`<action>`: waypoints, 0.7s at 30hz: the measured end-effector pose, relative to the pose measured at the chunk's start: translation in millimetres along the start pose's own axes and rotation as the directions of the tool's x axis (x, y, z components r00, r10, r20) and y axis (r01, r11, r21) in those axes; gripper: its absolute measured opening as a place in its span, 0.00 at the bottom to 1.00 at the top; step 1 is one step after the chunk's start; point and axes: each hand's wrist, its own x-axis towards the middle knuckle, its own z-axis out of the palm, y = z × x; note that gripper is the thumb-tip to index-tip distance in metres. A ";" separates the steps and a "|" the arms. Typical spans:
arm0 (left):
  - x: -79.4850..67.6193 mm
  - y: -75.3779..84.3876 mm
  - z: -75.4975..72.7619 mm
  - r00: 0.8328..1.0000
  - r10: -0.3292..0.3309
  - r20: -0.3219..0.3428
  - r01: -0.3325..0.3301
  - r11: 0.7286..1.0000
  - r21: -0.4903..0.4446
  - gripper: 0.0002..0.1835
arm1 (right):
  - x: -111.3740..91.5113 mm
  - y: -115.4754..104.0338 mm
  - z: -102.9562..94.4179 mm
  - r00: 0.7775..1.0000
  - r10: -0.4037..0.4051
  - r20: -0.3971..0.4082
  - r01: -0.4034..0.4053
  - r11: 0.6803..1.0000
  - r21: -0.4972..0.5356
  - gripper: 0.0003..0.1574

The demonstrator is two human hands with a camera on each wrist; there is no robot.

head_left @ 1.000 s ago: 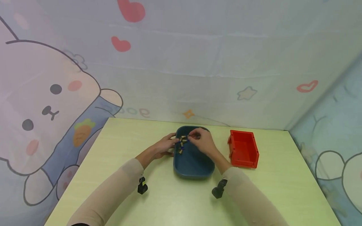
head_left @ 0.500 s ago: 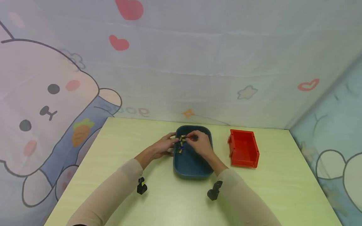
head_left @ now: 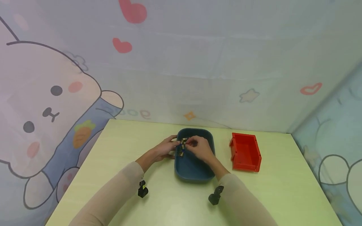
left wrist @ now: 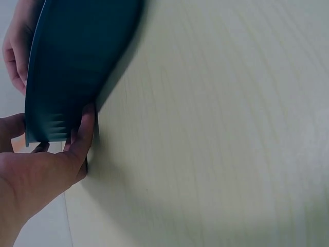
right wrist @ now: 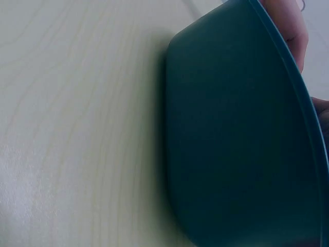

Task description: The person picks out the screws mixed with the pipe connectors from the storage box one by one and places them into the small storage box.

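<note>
A dark blue plastic basin (head_left: 195, 169) stands on the table; its outer wall fills much of the right wrist view. My left hand (head_left: 163, 148) holds its left side, the thumb at the rim and other fingers (left wrist: 85, 135) against the outer wall. Several small brass-coloured pieces with blue parts (head_left: 181, 153) lie inside along the left wall, too small to identify. My right hand (head_left: 200, 148) reaches over the basin, thumb and forefinger pinching at one piece among them. The rim and wall hide those fingertips from the right wrist view.
A red plastic bin (head_left: 244, 153) stands on the table right of the basin. The pale wood-grain table (head_left: 175, 204) ends at a printed cloth backdrop (head_left: 181, 78) behind. Black wrist cameras (head_left: 215, 195) hang under both forearms.
My right hand has shifted slightly left and nearer me, closer to the small pieces in the basin. My left hand keeps its hold on the basin's side. The head view tilts slightly.
</note>
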 end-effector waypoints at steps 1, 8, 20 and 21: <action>0.0 -1.4 -0.2 1.000 -0.002 0.000 0.002 1.000 -0.003 0.33 | -0.9 0.7 1.1 1.000 -0.002 0.011 0.002 1.000 -0.001 0.07; -0.5 -4.1 -0.8 1.000 0.020 0.006 -0.020 1.000 -0.008 0.32 | -2.1 1.5 4.8 0.999 -0.013 0.046 0.014 1.000 -0.024 0.07; -0.2 -5.1 -1.1 1.000 0.026 0.000 -0.026 1.000 -0.012 0.32 | -0.3 2.6 8.6 0.998 -0.056 0.039 0.061 0.988 -0.143 0.08; -0.1 -5.5 -1.3 1.000 0.025 -0.001 -0.025 1.000 -0.014 0.33 | 0.0 3.1 9.3 0.998 -0.058 0.038 0.063 0.986 -0.151 0.08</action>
